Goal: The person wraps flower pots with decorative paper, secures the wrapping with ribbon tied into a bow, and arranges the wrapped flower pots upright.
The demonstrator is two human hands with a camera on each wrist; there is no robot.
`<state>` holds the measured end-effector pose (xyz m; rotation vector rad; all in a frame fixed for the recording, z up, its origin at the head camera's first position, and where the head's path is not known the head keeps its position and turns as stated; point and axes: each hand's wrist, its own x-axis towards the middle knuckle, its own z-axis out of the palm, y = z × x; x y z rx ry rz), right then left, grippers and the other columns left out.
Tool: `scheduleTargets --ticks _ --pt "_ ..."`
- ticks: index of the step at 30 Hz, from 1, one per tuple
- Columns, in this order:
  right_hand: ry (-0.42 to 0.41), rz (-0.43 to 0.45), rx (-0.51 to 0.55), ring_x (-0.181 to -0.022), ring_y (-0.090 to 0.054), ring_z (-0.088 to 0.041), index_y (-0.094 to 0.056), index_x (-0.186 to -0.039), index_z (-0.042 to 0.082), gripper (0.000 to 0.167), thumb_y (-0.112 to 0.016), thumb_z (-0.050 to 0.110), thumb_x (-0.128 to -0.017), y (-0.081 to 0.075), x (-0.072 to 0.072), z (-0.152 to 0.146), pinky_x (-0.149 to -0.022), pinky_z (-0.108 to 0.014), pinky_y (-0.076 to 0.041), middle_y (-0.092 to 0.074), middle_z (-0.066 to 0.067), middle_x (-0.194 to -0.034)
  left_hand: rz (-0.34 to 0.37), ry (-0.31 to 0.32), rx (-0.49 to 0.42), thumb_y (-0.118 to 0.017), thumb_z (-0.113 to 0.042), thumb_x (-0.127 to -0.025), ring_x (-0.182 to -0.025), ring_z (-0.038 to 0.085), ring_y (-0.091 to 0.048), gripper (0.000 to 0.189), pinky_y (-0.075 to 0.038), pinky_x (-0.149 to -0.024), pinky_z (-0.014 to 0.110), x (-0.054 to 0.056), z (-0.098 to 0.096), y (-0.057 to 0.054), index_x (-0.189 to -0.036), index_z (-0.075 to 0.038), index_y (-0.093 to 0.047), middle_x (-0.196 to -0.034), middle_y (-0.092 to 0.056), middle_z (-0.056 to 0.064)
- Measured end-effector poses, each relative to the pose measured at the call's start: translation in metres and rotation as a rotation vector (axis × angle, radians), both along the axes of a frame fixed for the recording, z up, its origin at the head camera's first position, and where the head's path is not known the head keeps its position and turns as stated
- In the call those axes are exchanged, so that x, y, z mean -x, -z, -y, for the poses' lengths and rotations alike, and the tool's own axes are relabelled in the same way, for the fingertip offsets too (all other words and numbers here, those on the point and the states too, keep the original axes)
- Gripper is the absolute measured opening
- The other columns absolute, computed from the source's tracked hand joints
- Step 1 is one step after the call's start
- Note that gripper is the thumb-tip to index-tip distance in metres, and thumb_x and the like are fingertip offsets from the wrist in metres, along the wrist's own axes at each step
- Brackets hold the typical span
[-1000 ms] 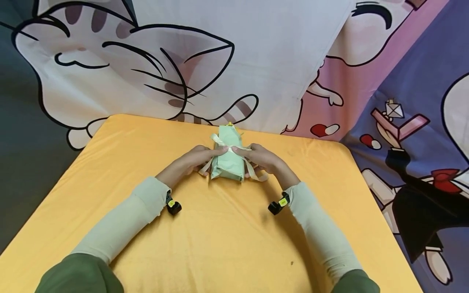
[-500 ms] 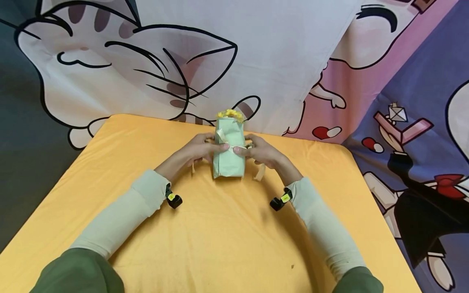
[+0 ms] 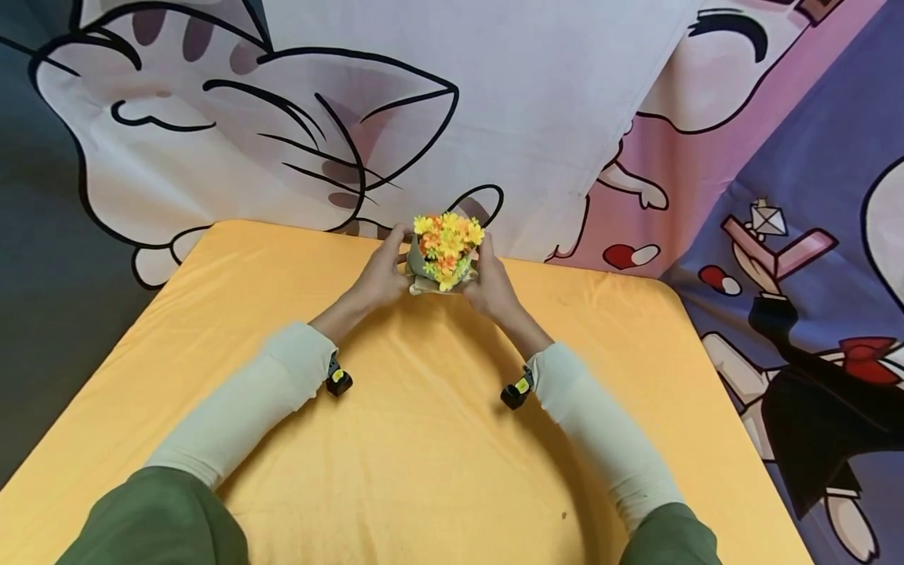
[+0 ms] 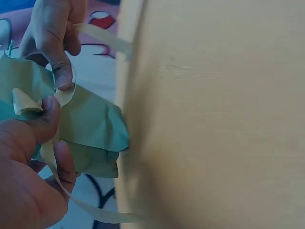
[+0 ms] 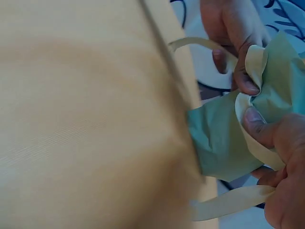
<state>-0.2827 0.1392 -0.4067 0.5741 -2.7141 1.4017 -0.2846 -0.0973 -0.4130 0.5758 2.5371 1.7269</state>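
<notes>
A small bouquet (image 3: 448, 245) of yellow and orange flowers is held at the far side of the table, its blooms facing the head camera. My left hand (image 3: 381, 271) grips it from the left and my right hand (image 3: 490, 282) from the right. Pale green wrapping paper (image 4: 90, 119) shows in both wrist views, its folded lower end pointing toward the table. Around the paper runs a cream ribbon (image 5: 233, 200), with loose tails hanging down. Both thumbs press on the ribbon at the front of the wrap, close to each other.
A yellow cloth covers the table (image 3: 424, 439). Behind it hangs a white curtain (image 3: 537, 118) with a cartoon cat, and at the right a pink and blue printed cloth (image 3: 784, 180). Each wrist carries a small black camera (image 3: 339, 382).
The bouquet has been tipped up in both hands: its paper front faced the head camera earlier, and now the flowers do. Both hands have turned with it and shifted slightly away.
</notes>
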Motion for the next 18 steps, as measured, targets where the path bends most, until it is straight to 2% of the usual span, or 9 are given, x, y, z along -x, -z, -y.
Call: scheduleTargets --ticks 1,2,4,7,9,11,14,16,18 --pt "0.002 0.001 -0.004 -0.147 -0.063 -0.049 -0.013 -0.176 0.015 0.104 -0.068 -0.016 -0.094 0.003 -0.001 -0.001 -0.102 -0.054 -0.065 -0.037 -0.025 -0.181 -0.001 -0.004 0.017 -0.056 0.030 -0.092 -0.162 0.056 -0.044 0.082 -0.056 -0.120 0.060 -0.001 -0.001 0.003 -0.161 -0.011 -0.038 -0.174 -0.036 0.023" --pt "0.004 -0.001 -0.006 -0.158 -0.051 -0.051 -0.014 -0.177 0.014 0.105 -0.066 -0.018 -0.092 0.006 -0.003 -0.001 -0.106 -0.056 -0.063 -0.041 -0.027 -0.177 -0.008 -0.009 0.036 -0.056 0.030 -0.091 -0.161 0.056 -0.044 0.083 -0.056 -0.119 0.061 -0.002 -0.001 0.005 -0.161 -0.011 -0.038 -0.175 -0.036 0.022" --pt "0.009 -0.001 -0.020 -0.151 -0.060 -0.049 -0.019 -0.174 0.011 0.101 -0.066 -0.018 -0.090 0.009 -0.004 -0.002 -0.095 -0.057 -0.063 -0.052 -0.030 -0.166 -0.013 -0.013 0.054 -0.056 0.031 -0.090 -0.161 0.057 -0.045 0.084 -0.055 -0.120 0.063 -0.004 -0.002 0.009 -0.161 -0.011 -0.038 -0.176 -0.035 0.022" --pt "0.013 -0.016 -0.054 -0.147 -0.063 -0.048 -0.028 -0.167 0.012 0.096 -0.078 -0.015 -0.089 0.011 -0.002 -0.001 -0.105 -0.057 -0.062 -0.061 -0.029 -0.156 -0.002 -0.013 0.062 -0.054 0.031 -0.090 -0.161 0.056 -0.045 0.087 -0.055 -0.120 0.062 -0.006 -0.001 0.013 -0.164 -0.011 -0.036 -0.173 -0.038 0.025" --pt "0.012 -0.011 -0.089 -0.148 -0.062 -0.047 -0.030 -0.166 0.012 0.099 -0.089 -0.006 -0.089 0.011 0.000 0.000 -0.117 -0.059 -0.058 -0.059 -0.026 -0.161 0.013 -0.017 0.071 -0.053 0.030 -0.091 -0.162 0.055 -0.045 0.086 -0.055 -0.120 0.061 -0.005 0.000 0.015 -0.164 -0.011 -0.035 -0.171 -0.041 0.027" --pt "0.016 0.000 -0.137 -0.146 -0.063 -0.047 -0.032 -0.163 0.013 0.100 -0.097 0.005 -0.087 0.009 0.002 0.001 -0.121 -0.059 -0.055 -0.057 -0.025 -0.164 0.034 -0.012 0.074 -0.051 0.029 -0.093 -0.163 0.053 -0.044 0.084 -0.057 -0.115 0.058 -0.003 0.001 0.016 -0.165 -0.011 -0.034 -0.168 -0.044 0.029" --pt "0.013 0.038 -0.186 -0.137 -0.069 -0.048 -0.032 -0.159 0.014 0.096 -0.099 0.015 -0.089 0.004 0.008 0.002 -0.114 -0.059 -0.059 -0.056 -0.024 -0.162 0.075 0.002 0.079 -0.049 0.025 -0.097 -0.163 0.051 -0.046 0.084 -0.058 -0.105 0.047 0.003 0.003 0.018 -0.170 -0.012 -0.029 -0.168 -0.046 0.030" --pt "0.004 0.090 -0.194 -0.120 -0.076 -0.046 -0.026 -0.169 0.016 0.106 -0.098 0.018 -0.091 0.000 0.013 0.003 -0.101 -0.055 -0.063 -0.053 -0.025 -0.165 0.133 0.016 0.062 -0.045 0.024 -0.100 -0.163 0.050 -0.045 0.090 -0.055 -0.084 0.042 0.007 0.004 0.017 -0.177 -0.015 -0.020 -0.169 -0.044 0.030" --pt "-0.001 0.137 -0.195 -0.127 -0.074 -0.047 -0.015 -0.178 0.021 0.119 -0.097 0.019 -0.092 -0.002 0.018 0.003 -0.107 -0.056 -0.062 -0.049 -0.026 -0.171 0.198 0.022 0.047 -0.046 0.020 -0.103 -0.162 0.049 -0.048 0.091 -0.049 -0.070 0.035 0.011 0.004 0.017 -0.179 -0.019 -0.015 -0.170 -0.044 0.029"
